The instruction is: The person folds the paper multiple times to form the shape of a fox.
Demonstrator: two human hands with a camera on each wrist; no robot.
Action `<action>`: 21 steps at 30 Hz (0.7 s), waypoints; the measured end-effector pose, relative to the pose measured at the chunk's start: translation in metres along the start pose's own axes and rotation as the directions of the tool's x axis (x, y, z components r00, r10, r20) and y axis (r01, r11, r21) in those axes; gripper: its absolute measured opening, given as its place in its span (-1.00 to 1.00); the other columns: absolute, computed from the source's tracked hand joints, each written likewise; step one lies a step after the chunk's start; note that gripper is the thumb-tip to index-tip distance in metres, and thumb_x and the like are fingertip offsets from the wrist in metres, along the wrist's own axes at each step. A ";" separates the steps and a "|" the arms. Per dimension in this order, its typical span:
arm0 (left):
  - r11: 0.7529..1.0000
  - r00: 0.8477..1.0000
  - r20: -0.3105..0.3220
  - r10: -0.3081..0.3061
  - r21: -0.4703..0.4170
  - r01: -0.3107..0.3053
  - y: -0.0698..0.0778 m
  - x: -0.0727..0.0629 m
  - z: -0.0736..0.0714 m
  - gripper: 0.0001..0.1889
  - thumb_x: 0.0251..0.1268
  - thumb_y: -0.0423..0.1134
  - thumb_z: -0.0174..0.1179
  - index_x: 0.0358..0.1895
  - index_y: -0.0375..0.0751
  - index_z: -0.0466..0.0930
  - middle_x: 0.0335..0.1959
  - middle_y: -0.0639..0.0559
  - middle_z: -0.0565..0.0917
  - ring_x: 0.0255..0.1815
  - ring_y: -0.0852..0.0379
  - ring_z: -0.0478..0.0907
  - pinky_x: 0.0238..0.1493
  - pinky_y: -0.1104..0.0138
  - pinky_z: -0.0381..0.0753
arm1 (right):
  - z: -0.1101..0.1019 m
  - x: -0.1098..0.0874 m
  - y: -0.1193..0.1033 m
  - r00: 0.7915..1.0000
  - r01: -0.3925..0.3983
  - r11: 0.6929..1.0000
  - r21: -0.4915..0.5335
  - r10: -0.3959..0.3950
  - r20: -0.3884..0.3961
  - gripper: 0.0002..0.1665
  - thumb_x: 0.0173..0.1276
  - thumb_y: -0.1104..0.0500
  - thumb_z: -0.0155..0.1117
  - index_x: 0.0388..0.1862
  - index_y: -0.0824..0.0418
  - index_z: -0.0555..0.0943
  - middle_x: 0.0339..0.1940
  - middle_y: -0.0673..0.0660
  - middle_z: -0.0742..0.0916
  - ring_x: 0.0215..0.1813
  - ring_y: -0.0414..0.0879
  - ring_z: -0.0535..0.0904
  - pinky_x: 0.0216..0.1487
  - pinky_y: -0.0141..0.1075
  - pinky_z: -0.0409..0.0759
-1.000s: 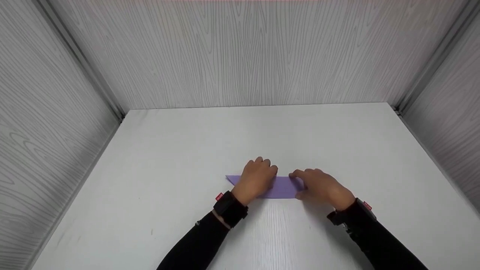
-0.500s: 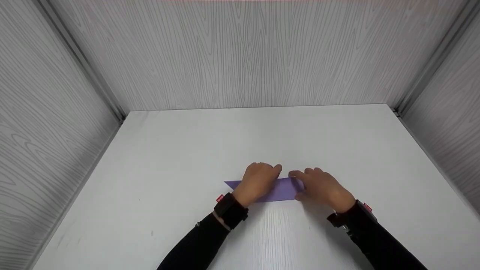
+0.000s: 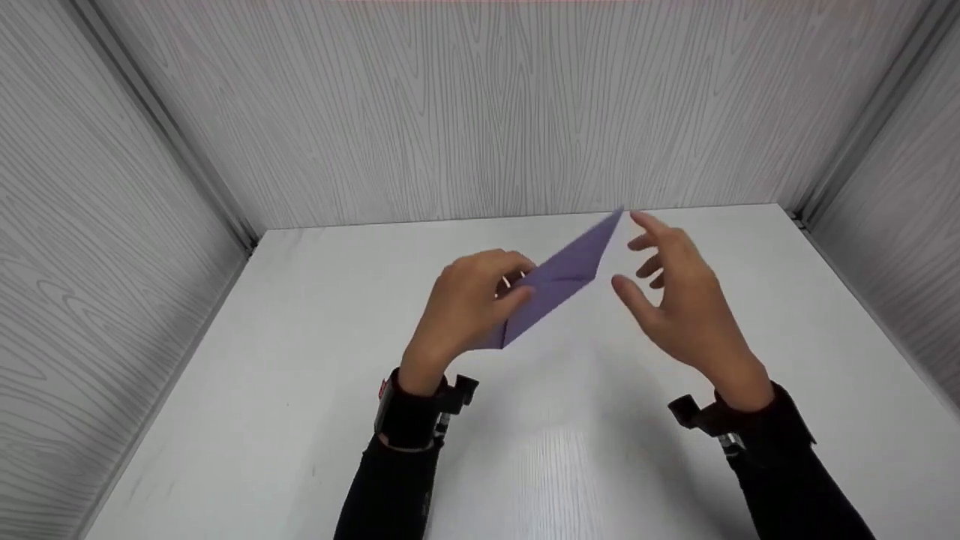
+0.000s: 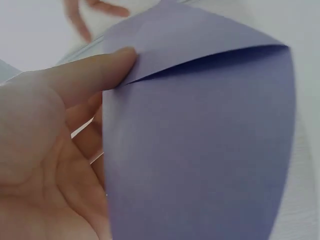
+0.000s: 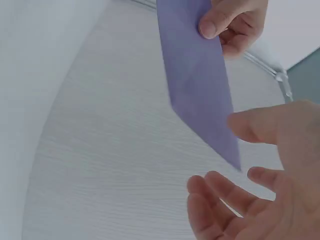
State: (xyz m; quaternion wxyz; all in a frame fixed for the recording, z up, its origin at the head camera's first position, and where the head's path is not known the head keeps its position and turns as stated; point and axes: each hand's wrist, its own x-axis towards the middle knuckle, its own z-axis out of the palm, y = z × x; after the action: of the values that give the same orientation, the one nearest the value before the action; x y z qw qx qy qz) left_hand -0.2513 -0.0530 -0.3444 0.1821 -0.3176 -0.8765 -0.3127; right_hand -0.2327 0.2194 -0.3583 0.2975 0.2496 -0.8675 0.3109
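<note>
A folded strip of purple paper [image 3: 564, 282] with slanted, pointed ends is held up over the table. My left hand [image 3: 474, 298] pinches its long edge, thumb on the near face and fingers behind. In the left wrist view a folded flap on the paper [image 4: 200, 145] gapes slightly along a slanting line near the thumb. My right hand [image 3: 682, 296] is raised just right of the paper's pointed tip, fingers spread and bent a little, holding nothing. The right wrist view shows the paper's tip [image 5: 220, 137] near the right thumb and fingers; whether they touch cannot be told there.
Beneath the hands lies a white table [image 3: 315, 315]. Grey wood-grain panels stand at the back [image 3: 480, 105], left [image 3: 90, 270] and right [image 3: 900, 225]. Black straps with small cameras sit on both wrists.
The paper has come up off the table and is now tilted, its tip to the upper right. My left hand lifted with it; my right hand has let go and moved up and right.
</note>
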 end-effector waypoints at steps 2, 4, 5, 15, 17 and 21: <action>0.993 0.996 -0.087 -0.016 -0.117 0.006 0.004 0.005 -0.010 -0.84 0.33 -0.28 0.40 -0.07 -0.13 0.76 -0.27 0.07 0.75 -0.30 0.22 0.65 -0.23 0.33 0.65 | -0.002 0.012 -0.009 0.997 -0.061 0.984 0.166 0.067 -0.028 -0.43 0.51 0.23 0.28 0.46 0.19 0.46 0.00 0.13 0.72 -0.17 -0.05 0.66 -0.16 -0.31 0.63; 0.971 0.988 -0.147 -0.054 -0.239 0.018 0.007 0.008 -0.013 -0.82 0.34 -0.25 0.40 -0.04 -0.16 0.76 -0.25 0.06 0.75 -0.30 0.24 0.65 -0.22 0.33 0.66 | 0.000 0.022 -0.017 0.989 -0.132 0.930 0.343 0.147 -0.017 -0.62 0.60 0.15 0.18 0.31 0.20 0.57 -0.11 0.10 0.76 -0.22 -0.03 0.67 -0.21 -0.37 0.62; 0.955 0.983 -0.164 -0.078 -0.296 0.027 0.008 0.010 -0.013 -0.79 0.36 -0.23 0.39 -0.01 -0.17 0.75 -0.24 0.06 0.76 -0.30 0.24 0.65 -0.21 0.32 0.67 | 0.002 0.026 -0.021 0.983 -0.165 0.892 0.421 0.183 -0.003 -0.67 0.62 0.11 0.14 0.23 0.22 0.60 -0.16 0.11 0.76 -0.24 -0.01 0.67 -0.24 -0.37 0.62; 0.809 0.983 -0.049 -0.177 -0.576 0.117 0.015 0.011 0.002 -0.69 0.39 -0.12 0.37 0.10 -0.14 0.70 -0.25 0.00 0.73 -0.29 0.10 0.68 -0.16 0.24 0.70 | 0.022 0.037 -0.033 0.950 -0.232 0.735 0.637 0.312 -0.014 -0.69 0.65 0.11 0.06 -0.23 0.31 0.54 -0.52 0.24 0.56 -0.55 0.00 0.46 -0.58 -0.30 0.45; 0.806 0.983 -0.031 -0.183 -0.577 0.132 0.017 0.011 0.002 -0.71 0.39 -0.13 0.37 0.08 -0.13 0.70 -0.28 0.01 0.73 -0.32 0.10 0.67 -0.18 0.24 0.69 | 0.023 0.037 -0.030 0.944 -0.247 0.728 0.640 0.331 -0.013 -0.68 0.65 0.10 0.05 -0.25 0.31 0.54 -0.55 0.23 0.55 -0.57 -0.02 0.45 -0.60 -0.31 0.43; 0.817 0.983 -0.014 -0.185 -0.558 0.146 0.017 0.011 0.004 -0.72 0.41 -0.14 0.35 0.08 -0.14 0.70 -0.29 0.02 0.74 -0.34 0.12 0.67 -0.21 0.28 0.68 | 0.026 0.036 -0.024 0.931 -0.262 0.701 0.663 0.364 -0.017 -0.65 0.66 0.11 0.04 -0.31 0.33 0.50 -0.59 0.20 0.51 -0.60 -0.07 0.42 -0.62 -0.32 0.38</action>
State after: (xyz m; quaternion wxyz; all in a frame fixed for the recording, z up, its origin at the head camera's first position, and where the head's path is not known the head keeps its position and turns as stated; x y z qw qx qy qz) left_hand -0.2479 -0.0349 -0.3345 0.0841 -0.2687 -0.7657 -0.5783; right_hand -0.2522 0.1761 -0.3411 0.1976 0.1624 -0.7102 0.6559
